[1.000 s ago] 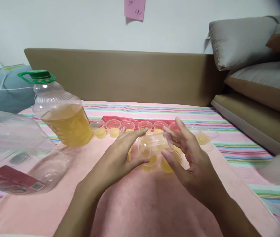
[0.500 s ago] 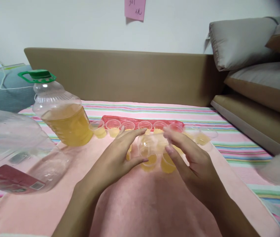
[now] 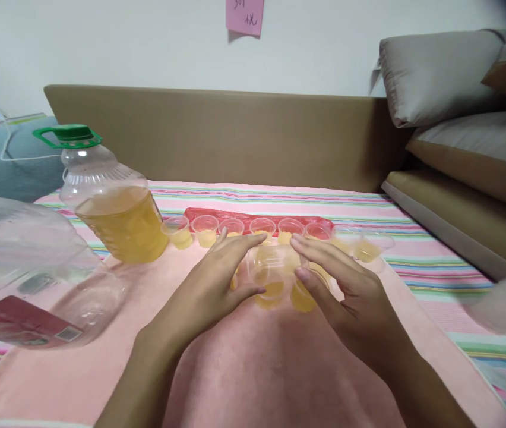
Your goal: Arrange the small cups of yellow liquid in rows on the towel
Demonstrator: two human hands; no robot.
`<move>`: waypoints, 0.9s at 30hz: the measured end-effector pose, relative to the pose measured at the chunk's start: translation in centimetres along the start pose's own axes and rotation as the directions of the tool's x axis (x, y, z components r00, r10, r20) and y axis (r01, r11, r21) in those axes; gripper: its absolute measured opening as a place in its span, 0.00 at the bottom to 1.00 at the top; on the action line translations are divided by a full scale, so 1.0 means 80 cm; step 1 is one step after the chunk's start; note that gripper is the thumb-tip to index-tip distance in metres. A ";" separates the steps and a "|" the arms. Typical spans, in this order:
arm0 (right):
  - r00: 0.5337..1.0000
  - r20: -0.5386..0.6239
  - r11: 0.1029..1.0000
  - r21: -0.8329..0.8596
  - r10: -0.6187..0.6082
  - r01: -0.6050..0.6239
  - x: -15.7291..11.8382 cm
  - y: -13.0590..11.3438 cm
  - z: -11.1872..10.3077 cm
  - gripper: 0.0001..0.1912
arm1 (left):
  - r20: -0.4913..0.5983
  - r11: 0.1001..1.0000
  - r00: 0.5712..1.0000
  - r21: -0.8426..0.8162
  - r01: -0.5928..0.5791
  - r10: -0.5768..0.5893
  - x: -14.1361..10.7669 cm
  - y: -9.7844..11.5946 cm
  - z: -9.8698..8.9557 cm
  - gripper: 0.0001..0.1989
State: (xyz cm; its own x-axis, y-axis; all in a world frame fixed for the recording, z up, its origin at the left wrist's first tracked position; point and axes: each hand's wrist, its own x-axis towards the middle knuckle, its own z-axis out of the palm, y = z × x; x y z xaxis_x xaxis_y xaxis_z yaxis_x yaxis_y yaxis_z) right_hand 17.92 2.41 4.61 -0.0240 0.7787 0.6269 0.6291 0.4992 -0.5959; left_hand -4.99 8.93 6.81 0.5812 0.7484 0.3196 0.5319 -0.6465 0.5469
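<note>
A clear plastic cup (image 3: 277,260) lies sideways in the air between my two hands, with nothing visible inside it. My left hand (image 3: 215,279) curves around its left end, thumb below and fingers above. At the rim end, my right hand (image 3: 346,291) grips with thumb and fingertips. Behind and below stand several small clear cups holding yellow liquid, among them a front cup (image 3: 303,297) and a back-row cup (image 3: 205,232). Parts of the front cups are hidden by my hands and the held cup.
On the left stands a large bottle (image 3: 123,220) of yellow liquid with a green cap, beside a big clear container (image 3: 25,267). A red plastic package (image 3: 217,215) lies behind the cups on the pink cloth (image 3: 244,368). Cushions (image 3: 444,77) are stacked at right.
The held cup has turned slightly, and my right fingertips have shifted a little left along its rim. My left hand has barely moved.
</note>
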 end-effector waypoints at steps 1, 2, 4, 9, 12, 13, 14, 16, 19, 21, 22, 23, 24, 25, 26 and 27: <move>1.000 0.001 1.000 -0.004 0.002 -0.002 0.000 0.000 0.000 0.21 | 0.005 1.000 1.000 0.002 0.001 -0.001 0.000 0.000 0.000 0.31; 1.000 -0.013 1.000 0.011 0.023 -0.023 0.000 -0.001 0.000 0.24 | 0.006 1.000 1.000 0.002 0.001 -0.001 0.000 0.000 0.000 0.31; 0.997 -0.045 0.997 0.040 0.064 -0.062 -0.001 -0.002 0.000 0.29 | -0.002 1.000 1.000 -0.002 0.003 -0.003 0.000 0.001 0.001 0.31; 0.997 -0.074 1.000 0.001 0.012 -0.012 -0.002 -0.004 0.001 0.24 | -0.018 0.999 1.000 -0.024 -0.022 0.022 0.001 0.003 0.001 0.30; 0.995 -0.097 0.999 0.023 0.037 -0.035 -0.001 -0.005 0.002 0.28 | -0.033 0.999 0.999 -0.033 -0.027 0.026 0.002 0.004 0.001 0.31; 0.996 -0.087 1.000 0.005 0.003 -0.002 -0.001 -0.006 0.002 0.24 | -0.033 0.999 0.999 -0.031 -0.024 0.023 0.002 0.004 0.001 0.31; 0.996 -0.079 0.999 -0.022 -0.034 0.032 -0.001 -0.006 0.002 0.21 | -0.030 0.999 0.999 -0.029 -0.019 0.018 0.002 0.004 0.001 0.31; 0.995 -0.079 0.997 -0.056 -0.065 0.061 0.000 -0.006 0.001 0.21 | -0.024 1.000 1.000 -0.026 -0.014 0.013 0.002 0.004 0.001 0.31; 0.996 -0.071 0.997 -0.052 -0.056 0.053 0.000 -0.005 0.000 0.21 | -0.024 1.000 1.000 -0.027 -0.014 0.013 0.001 0.004 0.002 0.30; 0.996 -0.058 0.997 -0.048 -0.070 0.067 0.000 -0.004 0.001 0.18 | -0.019 1.000 1.000 -0.029 -0.010 0.010 0.001 0.003 0.001 0.30; 0.996 -0.065 0.997 -0.045 -0.067 0.064 0.000 -0.003 0.001 0.19 | -0.017 1.000 1.000 -0.029 -0.008 0.008 0.001 0.002 0.001 0.30; 0.996 -0.073 0.998 -0.040 -0.059 0.056 0.000 -0.003 0.001 0.20 | -0.016 1.000 1.000 -0.029 -0.008 0.007 0.001 0.002 0.001 0.30; 0.996 -0.074 0.998 -0.036 -0.052 0.050 0.000 -0.002 0.002 0.21 | -0.017 1.000 1.000 -0.027 -0.008 0.008 0.001 0.002 0.001 0.30; 0.996 -0.069 0.998 -0.035 -0.055 0.053 0.000 -0.002 0.002 0.21 | -0.020 1.000 1.000 -0.024 -0.011 0.011 0.001 0.001 0.001 0.30; 0.996 -0.058 0.998 -0.033 -0.061 0.059 0.000 -0.002 0.002 0.20 | -0.021 1.000 1.000 -0.020 -0.016 0.016 0.001 0.001 0.001 0.31; 0.996 -0.053 0.997 -0.032 -0.065 0.063 0.000 -0.002 0.001 0.19 | -0.021 1.000 1.000 -0.016 -0.021 0.020 0.001 0.001 0.001 0.31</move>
State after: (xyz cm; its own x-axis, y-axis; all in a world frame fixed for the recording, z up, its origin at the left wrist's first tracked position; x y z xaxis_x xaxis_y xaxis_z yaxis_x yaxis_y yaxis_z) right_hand 17.76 2.38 4.63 -0.0231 0.7233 0.6901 0.6509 0.5348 -0.5388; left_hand -4.84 8.93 6.80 0.5788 0.7380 0.3469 0.5095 -0.6595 0.5526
